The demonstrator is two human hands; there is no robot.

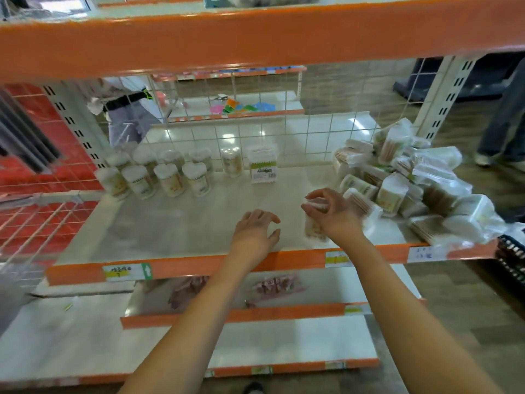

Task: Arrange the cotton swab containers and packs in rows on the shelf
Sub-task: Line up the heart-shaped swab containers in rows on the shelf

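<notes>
Head view, nearest first: two bare forearms reach over the orange front lip of the shelf [199,211]. The left hand [257,231] hovers low over the bare shelf surface, fingers [265,217] loosely spread and grasping nothing. Just to its right, the right hand [331,213] has its fingers curled round a clear round container [312,230] of cotton swabs, held upright close above the shelf near the front edge; motion blur hides exactly how the thumb lies.

Right of that hand sits the untidy heap of packs [403,177], soft film bags and small tubs piled against each other and spilling toward the shelf's right end.

Further back on the left, round tubs [166,177] already stand in two rows, close together. Beside them to the right stand a lone tub [231,162] and a rectangular box [262,166] near the wire grid backing [284,132].

By my judgement these containers are light, thin-walled plastic, fairly stiff but smooth and easy to tip, so they are best taken round the middle of the body and set down flat. The film packs look limp and slippery; gripping them across the swab bundle rather than by the loose film should keep them from sliding.
</notes>
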